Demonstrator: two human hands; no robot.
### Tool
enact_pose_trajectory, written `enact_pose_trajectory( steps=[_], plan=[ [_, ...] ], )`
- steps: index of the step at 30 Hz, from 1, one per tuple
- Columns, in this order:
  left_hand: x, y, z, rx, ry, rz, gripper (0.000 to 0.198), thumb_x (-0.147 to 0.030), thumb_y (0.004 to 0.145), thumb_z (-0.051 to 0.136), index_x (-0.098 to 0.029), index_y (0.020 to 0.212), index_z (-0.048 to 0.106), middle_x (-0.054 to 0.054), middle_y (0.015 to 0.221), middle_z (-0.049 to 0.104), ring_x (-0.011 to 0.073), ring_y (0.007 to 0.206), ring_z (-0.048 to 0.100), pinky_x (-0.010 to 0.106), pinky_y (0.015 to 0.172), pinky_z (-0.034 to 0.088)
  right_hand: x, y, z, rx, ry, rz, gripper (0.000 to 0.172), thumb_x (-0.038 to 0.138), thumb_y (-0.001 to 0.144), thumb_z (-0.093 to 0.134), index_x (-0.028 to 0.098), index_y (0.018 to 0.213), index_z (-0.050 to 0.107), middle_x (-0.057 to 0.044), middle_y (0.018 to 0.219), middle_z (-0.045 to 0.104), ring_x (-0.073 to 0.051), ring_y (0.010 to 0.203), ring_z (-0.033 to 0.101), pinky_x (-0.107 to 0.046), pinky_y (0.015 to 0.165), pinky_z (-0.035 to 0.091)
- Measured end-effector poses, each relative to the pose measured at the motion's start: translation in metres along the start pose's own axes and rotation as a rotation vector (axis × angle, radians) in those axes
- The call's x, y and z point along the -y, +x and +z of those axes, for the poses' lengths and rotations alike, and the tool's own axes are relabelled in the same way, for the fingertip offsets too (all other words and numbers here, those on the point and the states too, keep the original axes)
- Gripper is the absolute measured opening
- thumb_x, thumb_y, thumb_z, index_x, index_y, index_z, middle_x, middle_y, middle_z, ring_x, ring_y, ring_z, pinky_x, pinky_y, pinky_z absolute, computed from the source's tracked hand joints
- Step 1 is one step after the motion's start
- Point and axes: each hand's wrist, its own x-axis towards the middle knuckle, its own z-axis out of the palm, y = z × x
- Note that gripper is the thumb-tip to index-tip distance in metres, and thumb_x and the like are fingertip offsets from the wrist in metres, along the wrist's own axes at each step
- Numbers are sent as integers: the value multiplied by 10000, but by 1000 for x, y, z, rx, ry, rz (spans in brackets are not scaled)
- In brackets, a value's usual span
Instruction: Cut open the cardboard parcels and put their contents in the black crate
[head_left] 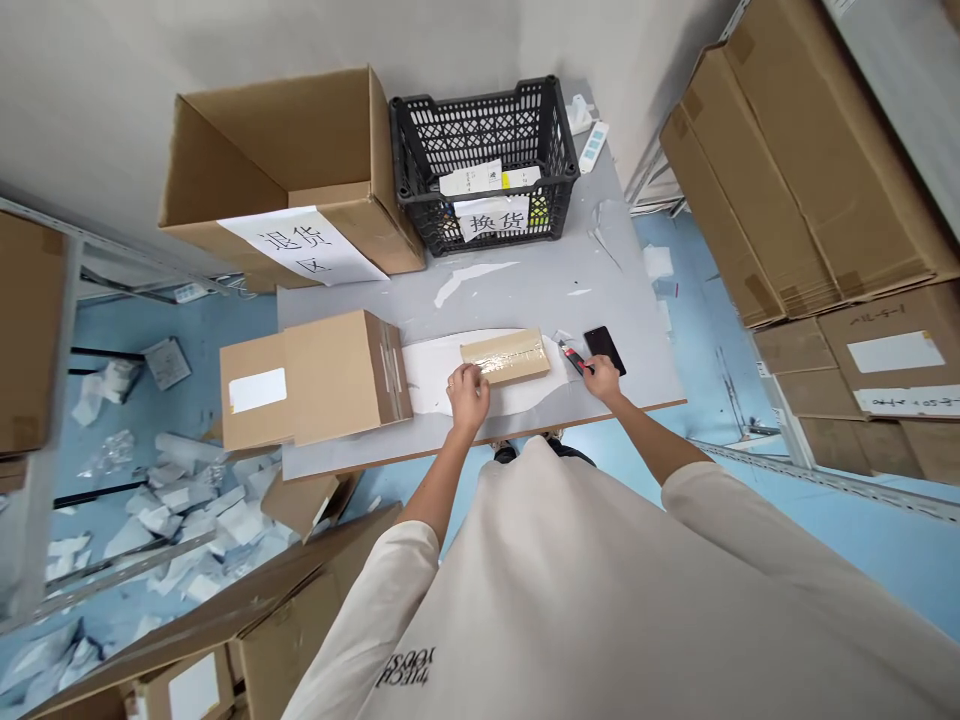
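Shirt (577, 590); left hand (469, 395) on parcel (504, 357); right hand (604, 380), cutter (571, 356) (phone (604, 350) beside).

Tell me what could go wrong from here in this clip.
The utility knife in the right hand points toward the tape-wrapped cardboard parcel, so a slip might nick the left hand resting on that parcel. The knife also lies close to the black phone, which it could scratch. A deep cut might also score the white sheet under the parcel.
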Motion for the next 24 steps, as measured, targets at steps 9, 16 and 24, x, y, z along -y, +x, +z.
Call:
enact_pose_trajectory(
  steps=[9,16,24],
  plan=[
    [3,-1,3,-20,62,64,286,-216,1021,556,-229,1282,673,213,1453,623,380,1457,584,605,1267,437,-27,6,17,28,-201,-130,281,202,987,588,191,1214,753,-208,1393,661,-383,1320,570,-543,1178,424],
    [-6,0,3,-22,85,17,310,-184,1000,542,-235,1287,647,209,1445,603,380,1461,568,622,1287,400,-31,18,20,-85,-165,-2,299,301,988,609,211,1263,685,-214,1467,608,-407,1379,499,-587,1200,368],
    [-17,-2,-3,2,91,-52,344,-178,976,563,-252,1301,651,202,1473,582,392,1458,543,627,1292,389,-47,48,11,-50,-156,120,448,316,883,719,236,1293,557,-205,1466,578,-404,1380,471,-584,1188,368]
  ],
)
